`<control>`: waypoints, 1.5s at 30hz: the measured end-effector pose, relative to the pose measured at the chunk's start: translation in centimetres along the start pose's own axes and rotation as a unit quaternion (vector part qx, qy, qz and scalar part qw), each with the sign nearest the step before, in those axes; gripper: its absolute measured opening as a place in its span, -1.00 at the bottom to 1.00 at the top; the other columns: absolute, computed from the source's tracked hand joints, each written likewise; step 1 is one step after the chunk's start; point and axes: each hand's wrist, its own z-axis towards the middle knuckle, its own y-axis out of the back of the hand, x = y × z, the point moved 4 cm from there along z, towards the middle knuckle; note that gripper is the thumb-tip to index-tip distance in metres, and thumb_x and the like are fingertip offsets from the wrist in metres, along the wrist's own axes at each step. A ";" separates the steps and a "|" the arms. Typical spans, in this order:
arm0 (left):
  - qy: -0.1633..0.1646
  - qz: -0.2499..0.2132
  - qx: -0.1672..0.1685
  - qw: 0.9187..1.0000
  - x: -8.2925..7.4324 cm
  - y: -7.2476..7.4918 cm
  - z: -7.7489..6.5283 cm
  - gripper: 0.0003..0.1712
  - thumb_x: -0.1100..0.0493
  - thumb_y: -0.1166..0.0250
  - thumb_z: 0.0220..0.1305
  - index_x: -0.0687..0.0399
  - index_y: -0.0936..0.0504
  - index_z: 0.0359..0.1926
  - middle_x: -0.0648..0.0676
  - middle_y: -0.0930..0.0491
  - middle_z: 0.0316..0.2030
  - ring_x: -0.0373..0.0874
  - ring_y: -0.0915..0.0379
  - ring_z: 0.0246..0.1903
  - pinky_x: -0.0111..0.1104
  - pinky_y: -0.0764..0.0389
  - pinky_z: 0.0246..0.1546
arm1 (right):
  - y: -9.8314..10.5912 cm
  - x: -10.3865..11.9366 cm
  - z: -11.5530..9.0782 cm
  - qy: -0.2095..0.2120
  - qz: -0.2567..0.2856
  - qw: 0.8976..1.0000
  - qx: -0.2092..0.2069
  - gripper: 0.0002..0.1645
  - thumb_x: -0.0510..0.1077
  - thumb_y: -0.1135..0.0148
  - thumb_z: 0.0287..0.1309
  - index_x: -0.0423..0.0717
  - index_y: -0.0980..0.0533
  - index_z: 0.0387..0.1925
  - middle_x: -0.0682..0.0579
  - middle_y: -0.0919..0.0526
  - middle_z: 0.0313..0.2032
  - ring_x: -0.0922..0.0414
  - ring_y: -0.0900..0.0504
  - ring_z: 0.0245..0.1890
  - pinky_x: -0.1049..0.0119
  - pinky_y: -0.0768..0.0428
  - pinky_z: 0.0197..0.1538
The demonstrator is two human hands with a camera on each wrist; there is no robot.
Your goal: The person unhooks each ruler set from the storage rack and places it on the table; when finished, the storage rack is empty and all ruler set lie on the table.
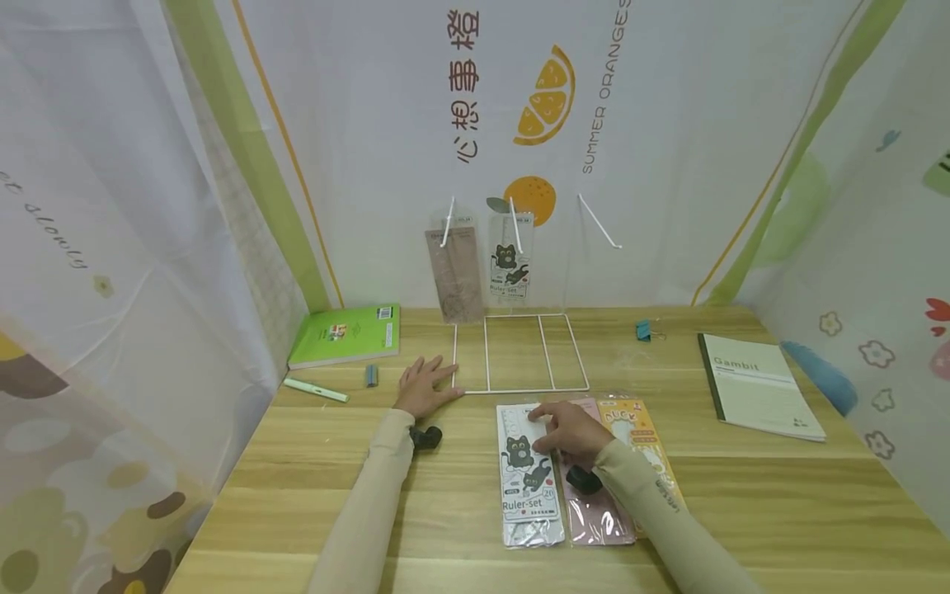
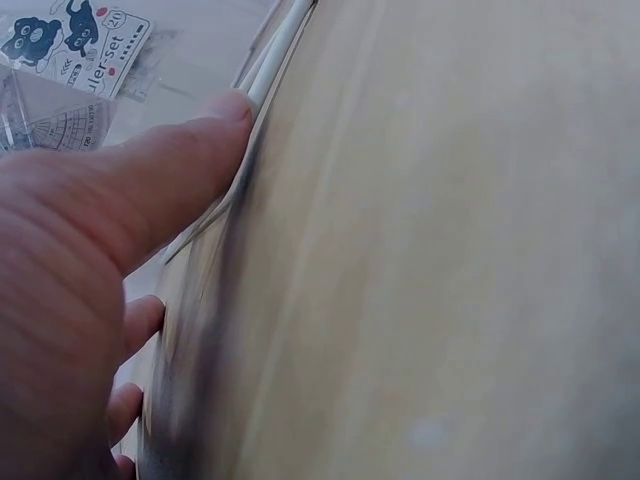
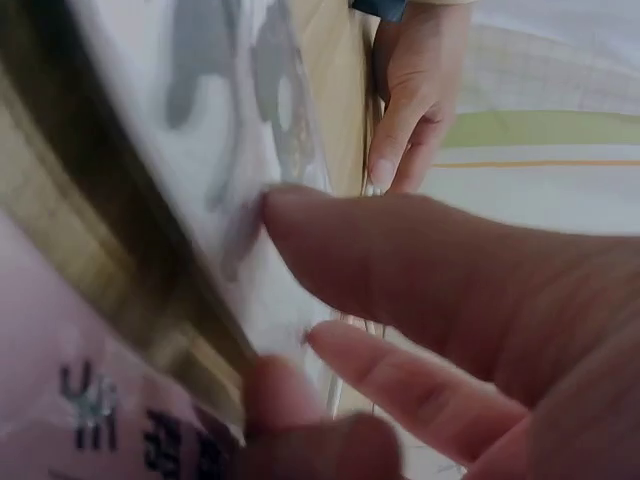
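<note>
My left hand (image 1: 425, 388) rests with spread fingers at the left front corner of a white wire display rack (image 1: 519, 391). In the left wrist view, the thumb (image 2: 190, 160) lies against the white wire. My right hand (image 1: 575, 431) is over a packaged ruler set (image 1: 518, 474) with black cats on it, its thumb and index fingertip touching the pack. The right wrist view shows the thumb (image 3: 340, 240) on the white pack's face. Under and beside this hand lie a pink pack (image 1: 594, 520) and an orange pack (image 1: 631, 421), both partly covered by the hand and sleeve.
On the rack's hooks hang a brownish-pink pack (image 1: 458, 280) and another cat ruler set (image 1: 510, 268). A green book (image 1: 345, 334), a pen (image 1: 316, 390) and a small sharpener-like block (image 1: 371, 376) lie left. A teal binder clip (image 1: 644, 330) and a notebook (image 1: 760, 384) lie right.
</note>
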 end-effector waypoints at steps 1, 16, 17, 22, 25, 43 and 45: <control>0.000 -0.001 0.001 1.000 0.0 0.0 0.0 -0.31 -0.10 -0.33 0.33 0.04 -0.46 0.40 0.30 -0.13 0.52 0.40 0.24 0.53 0.29 0.25 0.46 | 0.0 0.0 0.1 0.002 -0.005 1.000 -0.001 -0.30 -0.46 -0.41 -0.07 -0.35 -0.47 0.21 -0.05 -0.48 -0.50 0.19 -0.42 -0.65 0.40 -0.38 -0.63; 0.001 -0.007 0.003 1.000 0.2 0.1 0.0 -0.29 -0.13 -0.34 0.32 0.01 -0.46 0.40 0.28 -0.12 0.52 0.38 0.26 0.53 0.27 0.27 0.47 | 5.9 3.9 5.9 0.146 -0.168 0.966 -0.130 -0.51 -0.12 -0.34 0.29 -0.27 -0.53 0.17 -0.09 -0.59 -0.36 0.11 -0.49 -0.42 0.30 -0.48 -0.39; 0.001 -0.007 0.001 1.000 0.2 0.1 0.0 -0.30 -0.13 -0.34 0.32 0.01 -0.46 0.40 0.28 -0.12 0.52 0.38 0.26 0.53 0.27 0.26 0.47 | 6.5 4.3 6.7 0.157 -0.164 0.963 -0.145 -0.53 -0.13 -0.32 0.31 -0.26 -0.53 0.17 -0.11 -0.62 -0.32 0.11 -0.51 -0.38 0.30 -0.49 -0.35; -0.001 0.003 -0.001 1.000 0.2 -0.1 0.1 -0.30 -0.14 -0.34 0.32 -0.02 -0.46 0.40 0.26 -0.14 0.52 0.37 0.24 0.54 0.27 0.26 0.47 | 8.9 6.7 10.2 0.211 -0.128 0.946 -0.210 -0.60 -0.20 -0.29 0.31 -0.26 -0.55 0.14 -0.21 -0.67 -0.15 0.14 -0.56 -0.35 0.41 -0.54 -0.34; 0.000 0.008 0.002 1.000 0.1 -0.2 0.1 -0.30 -0.16 -0.33 0.32 -0.04 -0.45 0.41 0.24 -0.13 0.53 0.35 0.25 0.54 0.25 0.26 0.48 | 10.0 8.5 11.6 0.232 -0.118 0.939 -0.227 -0.58 -0.22 -0.29 0.31 -0.27 -0.54 0.16 -0.27 -0.66 -0.07 0.15 -0.54 -0.43 0.45 -0.54 -0.44; 0.008 0.021 -0.004 1.000 0.3 0.0 0.3 -0.30 -0.18 -0.32 0.32 -0.06 -0.47 0.40 0.22 -0.14 0.53 0.34 0.22 0.54 0.24 0.23 0.48 | 12.5 16.2 15.7 0.220 -0.088 0.952 -0.192 -0.40 -0.21 -0.25 0.32 -0.09 -0.42 0.37 -0.22 -0.40 0.36 0.28 -0.53 -0.49 0.46 -0.54 -0.49; 0.008 0.022 -0.003 1.000 0.4 0.0 0.2 -0.30 -0.19 -0.32 0.32 -0.06 -0.47 0.40 0.23 -0.14 0.53 0.35 0.22 0.54 0.25 0.22 0.48 | 12.4 16.3 15.9 0.216 -0.084 0.954 -0.191 -0.39 -0.22 -0.25 0.32 -0.07 -0.42 0.38 -0.22 -0.41 0.35 0.23 -0.53 -0.46 0.47 -0.53 -0.49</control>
